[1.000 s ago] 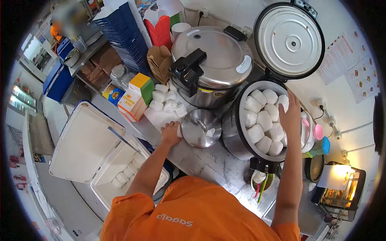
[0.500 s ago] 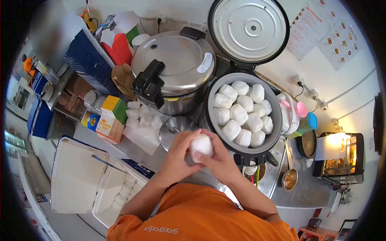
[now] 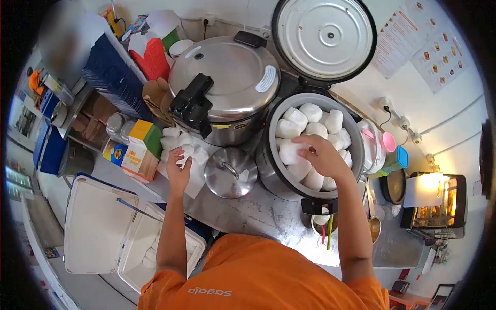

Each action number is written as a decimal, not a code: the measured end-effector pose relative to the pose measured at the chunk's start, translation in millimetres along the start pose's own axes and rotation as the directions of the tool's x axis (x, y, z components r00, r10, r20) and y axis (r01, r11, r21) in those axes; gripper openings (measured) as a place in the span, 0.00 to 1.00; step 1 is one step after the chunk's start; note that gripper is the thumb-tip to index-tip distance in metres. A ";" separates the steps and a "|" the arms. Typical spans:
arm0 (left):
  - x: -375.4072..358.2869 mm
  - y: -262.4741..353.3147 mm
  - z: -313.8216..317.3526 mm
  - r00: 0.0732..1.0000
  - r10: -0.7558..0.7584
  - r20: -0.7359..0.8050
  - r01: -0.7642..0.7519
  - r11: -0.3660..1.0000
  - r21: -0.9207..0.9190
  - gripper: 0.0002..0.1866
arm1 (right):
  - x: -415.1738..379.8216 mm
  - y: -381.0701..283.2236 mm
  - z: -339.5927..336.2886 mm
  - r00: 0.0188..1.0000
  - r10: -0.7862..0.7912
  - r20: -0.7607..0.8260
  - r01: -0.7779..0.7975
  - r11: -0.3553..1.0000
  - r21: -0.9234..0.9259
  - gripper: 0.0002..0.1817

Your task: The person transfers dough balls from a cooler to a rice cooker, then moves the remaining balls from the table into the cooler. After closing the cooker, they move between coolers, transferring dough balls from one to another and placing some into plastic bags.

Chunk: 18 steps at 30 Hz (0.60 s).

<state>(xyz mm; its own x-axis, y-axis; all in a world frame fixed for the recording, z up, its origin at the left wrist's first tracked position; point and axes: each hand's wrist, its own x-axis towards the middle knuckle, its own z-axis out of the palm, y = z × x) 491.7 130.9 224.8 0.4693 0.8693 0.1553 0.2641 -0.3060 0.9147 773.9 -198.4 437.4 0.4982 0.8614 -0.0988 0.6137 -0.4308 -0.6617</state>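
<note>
My right hand (image 3: pixel 325 157) reaches into the open rice cooker (image 3: pixel 268 150), its thumb and fingers around the edge of a white wrapped bundle (image 3: pixel 289 153). Several similar white round bundles fill the grey inner pot around it. My left hand (image 3: pixel 179 168) hovers over a pile of crumpled white wrapped pieces (image 3: pixel 196 156) on the counter, fingers apart and slightly curled, with nothing seen in them. Between my hands lies a round metal lid (image 3: pixel 230 173) with a handle.
A closed steel rice cooker (image 3: pixel 222 88) stands behind the metal lid. An open cool box (image 3: pixel 134 258) holding more white bundles is at lower left. Cartons (image 3: pixel 140 155) stand on the left counter. To the right are a metal bowl (image 3: pixel 375 227) and a lit glass-fronted oven (image 3: pixel 436 204).
My hands have parted from around the white bundle. The right one carried it into the rice cooker; the left moved left over the crumpled white pile.
</note>
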 end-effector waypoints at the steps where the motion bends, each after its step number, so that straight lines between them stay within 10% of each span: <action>1: 2.0 -12.0 -0.8 1.000 -0.008 -0.010 0.008 1.000 0.005 0.25 | 1.0 1.8 1.5 0.999 -0.032 0.011 0.032 0.999 -0.033 0.19; 7: 38.3 -78.0 1.4 0.988 0.143 0.053 -0.152 0.925 0.347 0.39 | 20.8 -4.1 10.7 0.977 -0.106 0.188 0.145 0.967 -0.209 0.21; 10: 67.1 -103.5 6.7 0.975 0.146 0.168 -0.212 0.842 0.495 0.45 | 7.5 -43.7 20.4 0.986 -0.026 -0.163 -0.062 0.856 -0.512 0.30; 12: 69.5 -88.7 9.6 0.940 0.190 0.282 -0.318 0.787 0.529 0.47 | -0.1 -61.4 22.4 0.971 -0.098 -0.217 -0.015 0.885 -0.465 0.32; 14: 66.7 -48.1 9.0 0.905 -0.158 0.396 -0.235 0.590 0.772 0.53 | -11.6 -73.2 21.7 0.946 -0.164 -0.278 0.068 0.943 -0.326 0.33; 18: 69.7 -97.4 24.1 0.898 0.064 0.436 -0.428 0.365 0.827 0.40 | -47.9 -91.6 24.2 0.973 -0.076 -0.217 0.007 0.954 -0.301 0.28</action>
<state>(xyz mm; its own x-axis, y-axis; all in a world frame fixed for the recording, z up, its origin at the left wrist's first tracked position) 519.0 212.0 137.5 0.8058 0.5912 0.0352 0.5922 -0.8047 -0.0408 679.0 -193.7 484.7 0.5711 0.8127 0.1151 0.7731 -0.4855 -0.4081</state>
